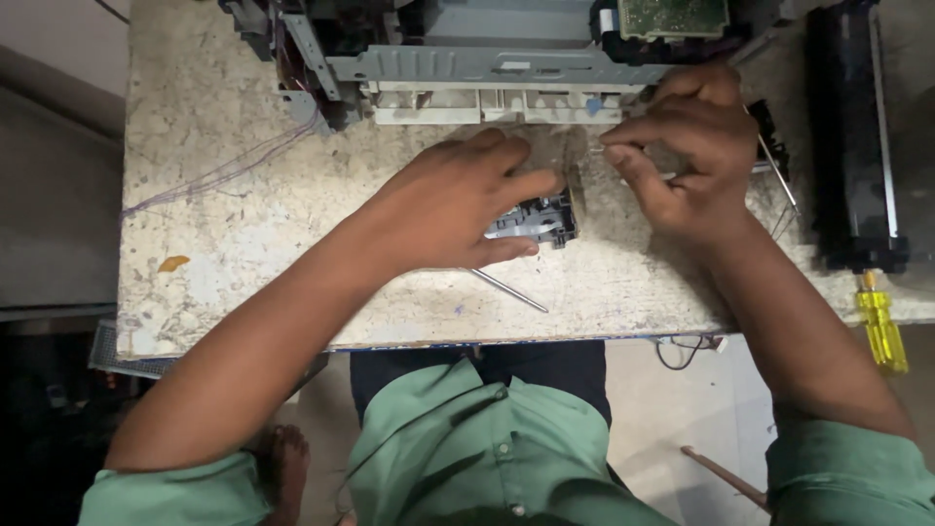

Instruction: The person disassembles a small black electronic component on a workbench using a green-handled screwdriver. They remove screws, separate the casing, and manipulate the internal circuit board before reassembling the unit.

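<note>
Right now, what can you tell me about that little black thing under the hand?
The small black part looks like moulded plastic with a silvery-grey top and ridged edges. It lies on the worn, speckled tabletop, near the front edge. The left hand covers most of it, fingers curled over, so only its right end shows.

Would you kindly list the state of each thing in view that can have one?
Left hand: gripping the small black part.
Right hand: fingers pinched together above the table.
Printer chassis: cover off, internals exposed.
Yellow screwdriver: lying unused.
Thin metal rod: lying flat.
</note>
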### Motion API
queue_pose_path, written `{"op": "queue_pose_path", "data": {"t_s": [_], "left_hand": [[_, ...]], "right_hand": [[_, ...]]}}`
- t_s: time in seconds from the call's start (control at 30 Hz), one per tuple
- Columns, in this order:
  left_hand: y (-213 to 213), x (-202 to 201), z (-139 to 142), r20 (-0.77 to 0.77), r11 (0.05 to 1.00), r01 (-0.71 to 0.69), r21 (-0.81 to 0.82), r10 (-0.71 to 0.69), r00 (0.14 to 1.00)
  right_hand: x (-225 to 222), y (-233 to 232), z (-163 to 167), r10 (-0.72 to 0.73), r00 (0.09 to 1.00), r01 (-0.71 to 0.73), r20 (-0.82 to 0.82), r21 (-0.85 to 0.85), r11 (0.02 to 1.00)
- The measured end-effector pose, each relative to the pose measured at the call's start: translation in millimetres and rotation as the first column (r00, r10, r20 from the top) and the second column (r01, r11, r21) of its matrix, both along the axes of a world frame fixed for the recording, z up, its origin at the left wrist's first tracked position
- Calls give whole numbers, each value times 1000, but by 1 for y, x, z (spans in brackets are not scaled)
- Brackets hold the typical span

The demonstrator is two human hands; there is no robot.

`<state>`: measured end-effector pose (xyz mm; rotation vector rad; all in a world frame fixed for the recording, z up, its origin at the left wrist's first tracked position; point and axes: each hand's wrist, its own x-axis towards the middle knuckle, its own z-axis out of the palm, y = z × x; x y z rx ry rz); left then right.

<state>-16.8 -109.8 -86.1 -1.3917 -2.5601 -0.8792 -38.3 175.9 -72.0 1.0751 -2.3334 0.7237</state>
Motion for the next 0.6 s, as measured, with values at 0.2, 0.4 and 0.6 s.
{"op": "queue_pose_path", "data": {"t_s": [0.2, 0.4, 0.6], "left_hand": [[0, -4, -6, 16, 1000, 7, 23, -7, 1000], [2, -6, -8, 71, 1000, 6, -1, -6, 997], [0, -8, -8, 74, 998, 20, 54, -24, 997]], "right_hand": [[-8, 10, -9, 47, 992, -40, 117, -60, 997], [-9, 10, -9, 98, 980, -87, 173, -70, 994], [-8, 6, -5, 68, 986, -65, 150, -30, 997]]}}
